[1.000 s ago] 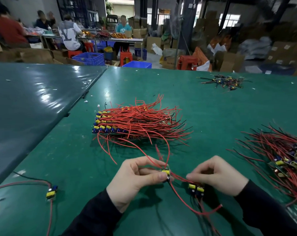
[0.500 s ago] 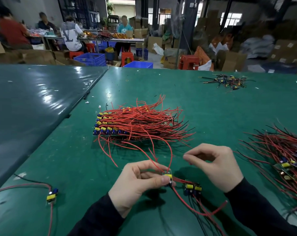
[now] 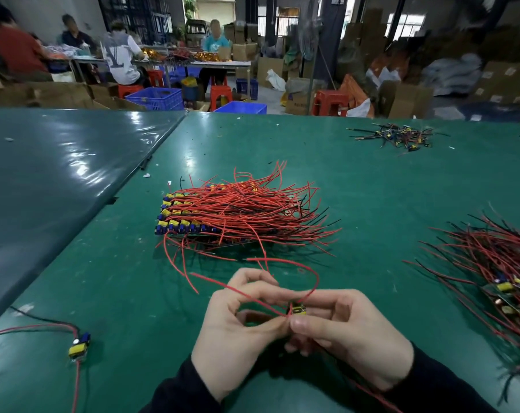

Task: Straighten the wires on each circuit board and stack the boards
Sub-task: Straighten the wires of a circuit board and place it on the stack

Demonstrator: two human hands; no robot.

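Observation:
A small circuit board [image 3: 297, 310] with a yellow part sits between both hands near the table's front edge. My left hand [image 3: 237, 326] pinches it at its left end, and my right hand [image 3: 348, 332] holds it from the right, fingers curled round it. Its red wires [image 3: 285, 263] loop up and away over my left fingers. Behind them lies the stack of boards [image 3: 181, 217], yellow and blue parts in rows, red and black wires fanning right. An unsorted heap of wired boards [image 3: 503, 272] lies at the right. The second loose board is hidden under my hands.
A single board [image 3: 79, 347] with red and black leads lies at the front left. A small tangle of dark wired parts [image 3: 398, 137] sits far right on the green table [image 3: 372, 204]. A darker table [image 3: 44, 174] adjoins on the left. People work at benches beyond.
My right hand came down from above the table and closed on the board that my left hand holds. The wires now loop upward over my left fingers.

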